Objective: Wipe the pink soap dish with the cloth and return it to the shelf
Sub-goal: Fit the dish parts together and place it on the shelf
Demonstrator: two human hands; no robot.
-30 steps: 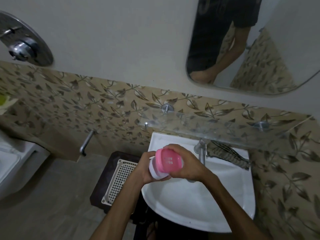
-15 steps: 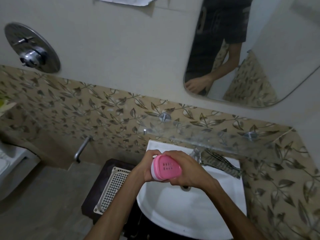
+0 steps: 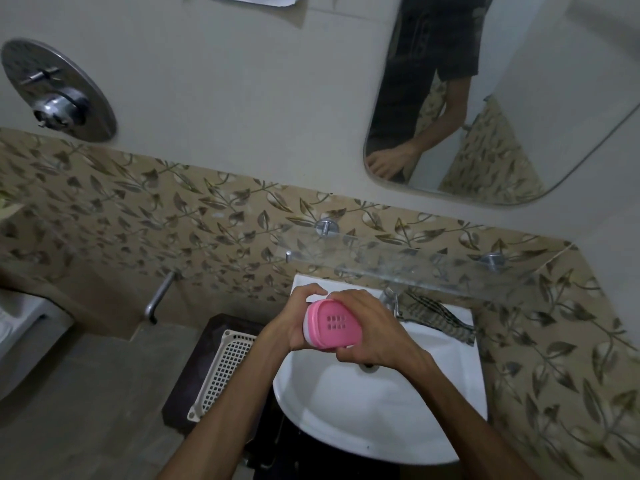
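Leaf-patterned tiles are backing a glass shelf [image 3: 398,268] mid-frame; below, your left hand [image 3: 294,318] and right hand [image 3: 374,336] are gripping the oval, slotted pink soap dish [image 3: 332,323].

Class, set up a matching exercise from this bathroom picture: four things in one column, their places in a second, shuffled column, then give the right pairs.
Things:
1. pink soap dish
2. checked cloth
3. white mesh basket
4. glass shelf

Places:
A. on the wall above the sink
B. on the sink's back rim, beside the tap
C. on the dark stand left of the sink
D. held in both hands over the sink

Pairs: 1-D, 2-B, 3-C, 4-A
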